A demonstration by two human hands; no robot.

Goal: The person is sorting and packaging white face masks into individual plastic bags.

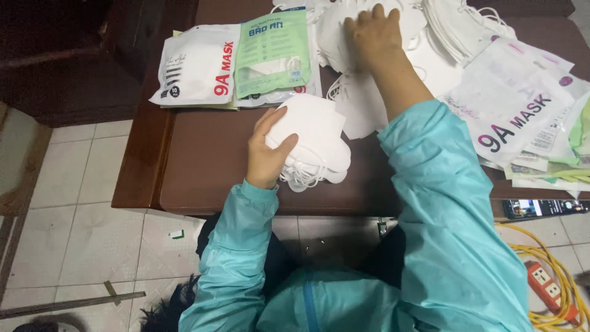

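White folded masks (313,138) sit stacked in my left hand (265,157), fingers (265,123) wrapped around the stack, just above the brown desk (203,166) near its front edge. My right hand (372,37) lies flat, fingers (362,15) spread wide, on the loose mask pile (350,37) further back. Printed pouches (200,67) lie at the left and more pouches (516,117) at the right.

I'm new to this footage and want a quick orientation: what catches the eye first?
The left hand grips a stack of white face masks at the brown table's near edge. The right hand reaches into a loose mask heap at the far side, with printed pouches alongside.
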